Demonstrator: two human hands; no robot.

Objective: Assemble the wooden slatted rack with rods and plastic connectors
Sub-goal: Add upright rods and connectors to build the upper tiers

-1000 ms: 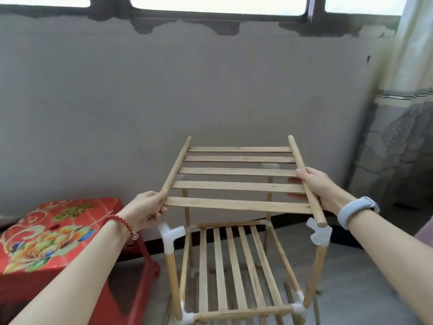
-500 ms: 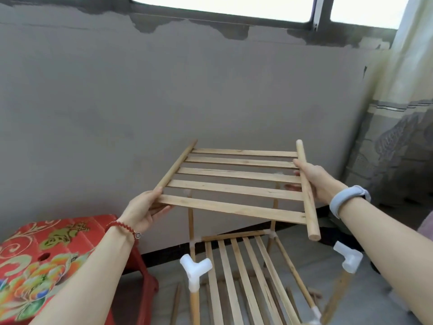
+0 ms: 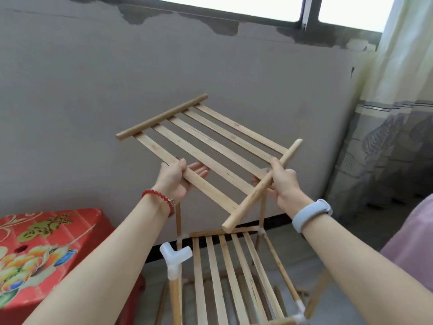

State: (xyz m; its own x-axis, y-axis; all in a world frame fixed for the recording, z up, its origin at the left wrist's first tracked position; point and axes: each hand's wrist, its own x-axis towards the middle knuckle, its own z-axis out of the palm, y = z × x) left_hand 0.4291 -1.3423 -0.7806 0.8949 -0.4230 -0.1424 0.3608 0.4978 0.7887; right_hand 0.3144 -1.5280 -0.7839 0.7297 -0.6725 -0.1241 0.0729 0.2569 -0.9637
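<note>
I hold a loose wooden slatted panel (image 3: 210,146) in the air in front of the wall, turned at an angle. My left hand (image 3: 174,178) grips its nearest slat, thumb on top and fingers underneath. My right hand (image 3: 282,181) is wrapped around the panel's right end rod (image 3: 248,202). Below stands the partly built rack (image 3: 225,273) with a fitted slatted shelf and upright rods. A white plastic connector (image 3: 174,256) caps the near left upright.
A red plastic stool (image 3: 46,249) with a flower print stands at the lower left. The grey wall is close behind the rack, with a window above. A curtain (image 3: 398,113) hangs at the right. Loose rods lie on the floor under the rack.
The panel has been swung round in the air, so its rods now run diagonally. My left hand shifted from the left rod to the nearest slat. The view has tilted upward.
</note>
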